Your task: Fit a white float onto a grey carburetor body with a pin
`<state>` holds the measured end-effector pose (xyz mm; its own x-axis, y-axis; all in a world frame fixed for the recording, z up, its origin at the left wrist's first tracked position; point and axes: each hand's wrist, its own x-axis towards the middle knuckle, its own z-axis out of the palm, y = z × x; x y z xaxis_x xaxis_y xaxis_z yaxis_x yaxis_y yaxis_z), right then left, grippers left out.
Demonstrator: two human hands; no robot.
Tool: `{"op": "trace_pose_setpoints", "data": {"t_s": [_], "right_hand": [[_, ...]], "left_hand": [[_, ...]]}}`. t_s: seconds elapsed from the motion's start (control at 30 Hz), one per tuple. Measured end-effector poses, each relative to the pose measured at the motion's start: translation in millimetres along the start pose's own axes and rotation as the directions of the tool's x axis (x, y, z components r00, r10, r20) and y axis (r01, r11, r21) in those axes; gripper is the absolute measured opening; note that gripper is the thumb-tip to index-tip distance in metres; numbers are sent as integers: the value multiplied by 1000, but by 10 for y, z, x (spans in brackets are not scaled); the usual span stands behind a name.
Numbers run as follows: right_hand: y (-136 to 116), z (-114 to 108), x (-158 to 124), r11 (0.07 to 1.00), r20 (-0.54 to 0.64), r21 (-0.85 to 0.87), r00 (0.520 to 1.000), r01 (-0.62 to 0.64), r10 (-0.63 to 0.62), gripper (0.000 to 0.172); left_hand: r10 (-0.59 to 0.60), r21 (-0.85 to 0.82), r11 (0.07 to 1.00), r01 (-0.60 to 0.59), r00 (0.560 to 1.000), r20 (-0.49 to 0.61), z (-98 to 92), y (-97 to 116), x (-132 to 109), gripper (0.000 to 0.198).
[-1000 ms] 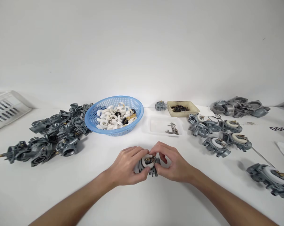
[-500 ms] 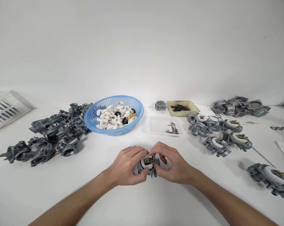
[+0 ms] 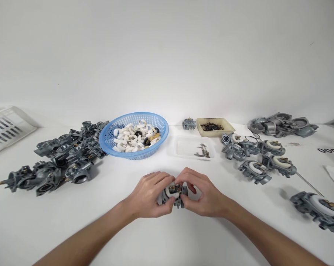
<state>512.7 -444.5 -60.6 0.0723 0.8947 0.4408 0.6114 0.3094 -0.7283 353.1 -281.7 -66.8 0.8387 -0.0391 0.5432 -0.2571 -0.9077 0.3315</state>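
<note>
A grey metal carburetor [image 3: 180,203] sits on the white table in front of me, its open underside facing up. In it lies a white U-shaped float [image 3: 173,194], with brass parts showing inside the curve. My left hand [image 3: 153,195] is closed round the left side, thumb and forefinger against the float. From the right, my right hand [image 3: 200,194] grips the carburetor, thumb at the near edge and forefinger at the far edge by the float's hinge end. Anything small between those fingertips is hidden.
A blue basket [image 3: 106,145] holds many floats. Carburetors [image 3: 70,151] are piled left, and others with floats [image 3: 280,164] lie right. A clear tray [image 3: 180,147] with small metal pins and a beige tray [image 3: 217,132] of black rings stand behind. Metal bowls [image 3: 283,123] lie back right.
Both hands stay on the carburetor in nearly the same place. My right fingertips have shifted very slightly; nothing else has visibly moved.
</note>
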Motion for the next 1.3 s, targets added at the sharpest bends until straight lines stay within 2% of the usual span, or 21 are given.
{"op": "trace_pose_setpoints", "data": {"t_s": [0.3, 0.5, 1.3], "right_hand": [[21, -6, 23, 1000, -9, 0, 1000, -23, 23, 39], [40, -11, 8, 999, 2, 0, 999, -45, 45, 42], [32, -10, 12, 1000, -11, 4, 1000, -6, 6, 43]], "left_hand": [[12, -7, 1000, -12, 1000, -21, 9, 1, -17, 29], [11, -12, 1000, -11, 1000, -25, 11, -2, -27, 28], [-24, -10, 1000, 24, 999, 26, 15, -14, -30, 27]]}}
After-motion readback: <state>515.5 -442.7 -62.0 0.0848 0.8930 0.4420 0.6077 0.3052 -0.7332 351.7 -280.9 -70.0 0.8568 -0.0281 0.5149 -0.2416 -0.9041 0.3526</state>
